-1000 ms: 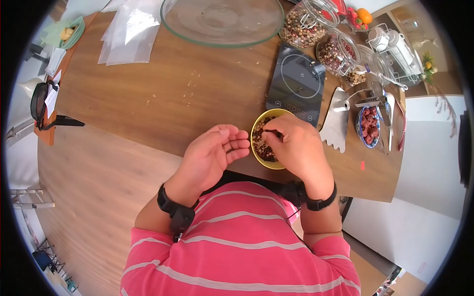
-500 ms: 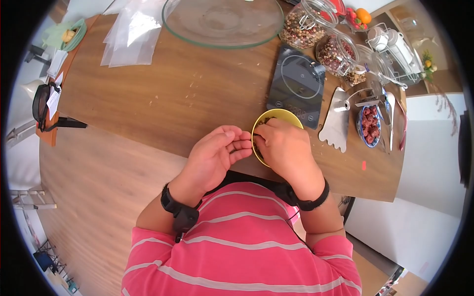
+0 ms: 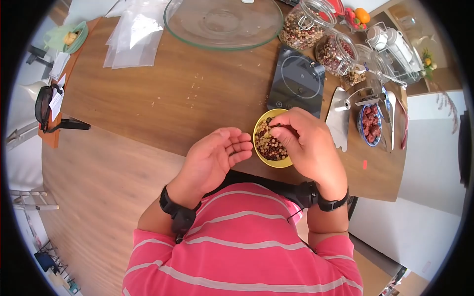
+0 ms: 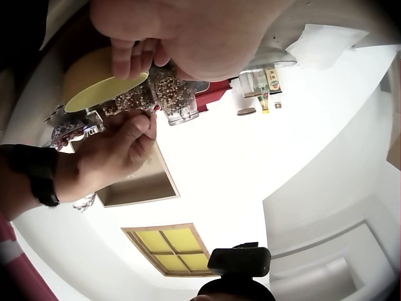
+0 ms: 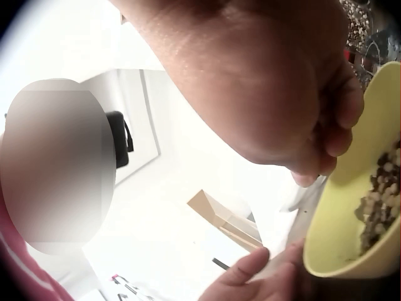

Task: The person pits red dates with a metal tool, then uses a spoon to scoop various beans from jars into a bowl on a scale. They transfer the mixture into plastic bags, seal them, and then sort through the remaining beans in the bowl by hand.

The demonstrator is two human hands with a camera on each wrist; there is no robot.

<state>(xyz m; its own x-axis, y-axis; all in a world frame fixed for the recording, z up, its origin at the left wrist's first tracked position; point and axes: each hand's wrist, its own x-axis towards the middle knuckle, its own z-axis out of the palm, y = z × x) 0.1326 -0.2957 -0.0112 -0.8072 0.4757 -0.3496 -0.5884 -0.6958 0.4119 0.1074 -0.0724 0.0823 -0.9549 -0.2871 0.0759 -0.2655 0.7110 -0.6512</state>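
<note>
A yellow bowl [image 3: 276, 163] of mixed brown, red and pale grains [image 3: 270, 148] stands near the table's front edge. Over its right side is my right hand [image 3: 316, 150], thumb and curled fingers pinched together on what look like a few dark grains, mostly hidden by the fingers. My left hand [image 3: 210, 155] lies palm upward left of the bowl, fingers loosely bent and holding nothing; its fingertips are close to the rim, and contact cannot be told. The right wrist view shows grains [image 5: 382, 200] low inside the tilted-looking bowl [image 5: 338, 226].
A black scale [image 3: 297, 81] lies behind the bowl. Grain-filled jars [image 3: 303, 27], a metal scraper [image 3: 337, 118] and a patterned bowl of dark red pieces [image 3: 370, 126] are at the right. A glass dish [image 3: 224, 24] and clear bags [image 3: 136, 42] stand at the back.
My right hand went down into the bowl and has come up and rightward out of it, uncovering the grains. My left hand has barely moved.
</note>
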